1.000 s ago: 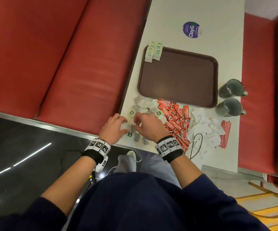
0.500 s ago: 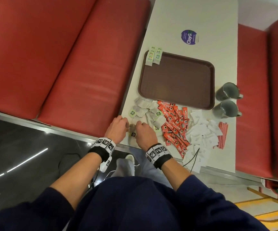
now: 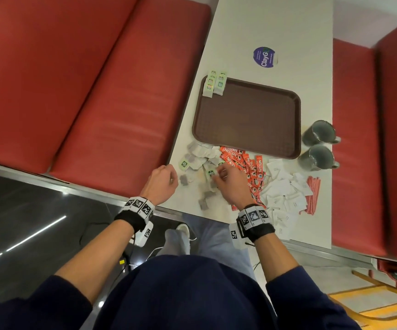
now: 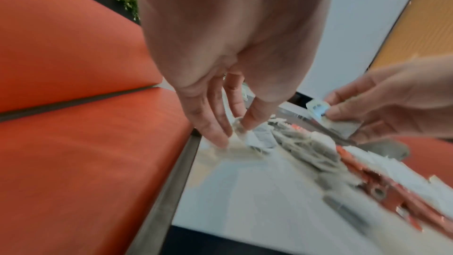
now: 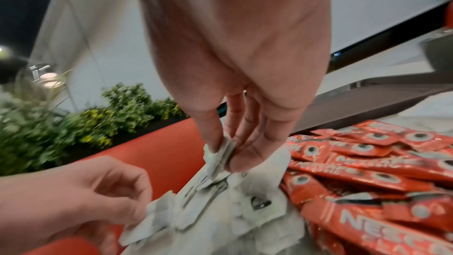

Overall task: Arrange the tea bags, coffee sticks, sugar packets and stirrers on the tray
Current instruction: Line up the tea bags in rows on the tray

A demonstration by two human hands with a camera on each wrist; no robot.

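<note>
We are sorting the tea bags. At the worktop's near-left corner our left hand [image 3: 161,181] pinches a loose tea bag [image 5: 157,214] from the tea bag pile [image 3: 202,156]; just right of it our right hand [image 3: 230,184] grips several tagged bags [image 5: 220,155] between thumb and fingers. Further right lie coffee sticks [image 3: 247,163], sugar packets [image 3: 283,191] and stirrers [image 3: 312,194]. Next, we judge, these bags must be squared up and carried to the tray [image 3: 247,120], beside the row [image 3: 214,83] at its far-left corner.
</note>
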